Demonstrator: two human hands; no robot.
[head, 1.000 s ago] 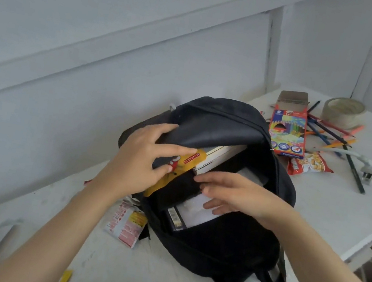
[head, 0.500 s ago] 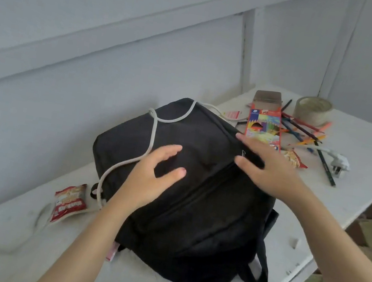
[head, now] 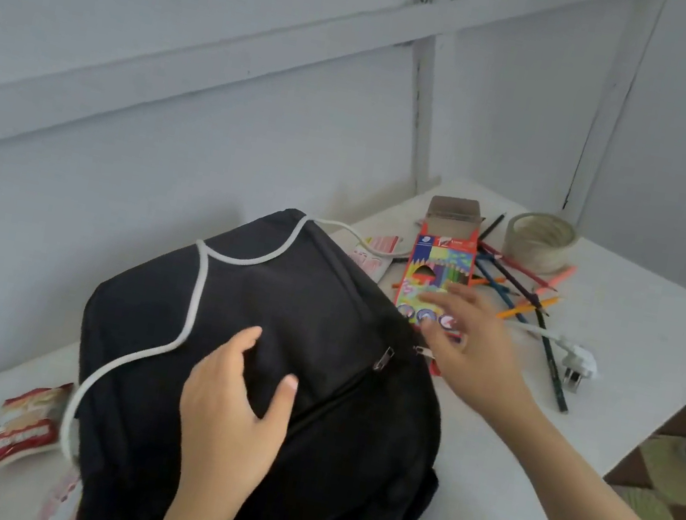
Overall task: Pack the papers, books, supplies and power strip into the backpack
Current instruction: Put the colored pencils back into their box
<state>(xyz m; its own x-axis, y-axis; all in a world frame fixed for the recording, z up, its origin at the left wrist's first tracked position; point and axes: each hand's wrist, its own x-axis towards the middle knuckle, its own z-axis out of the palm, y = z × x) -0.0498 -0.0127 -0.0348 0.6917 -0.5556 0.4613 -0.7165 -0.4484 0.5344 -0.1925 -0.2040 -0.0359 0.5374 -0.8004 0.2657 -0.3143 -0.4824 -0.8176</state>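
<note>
The left hand (head: 231, 414) lies on the black backpack (head: 300, 307), its grip open, fingers spread flat and holding nothing. The backpack rests on the white worktop (head: 652, 314), with a red snack packet (head: 23, 423) just beside it and a white cable (head: 200, 280) draped over its top. Further off, the blurred right hand (head: 471, 351) hovers over the coloured-pencil box (head: 441, 263), its grip also open and empty. Beyond lie loose pencils (head: 511, 285), a white plug (head: 580, 356) and a tape roll (head: 539, 241).
</note>
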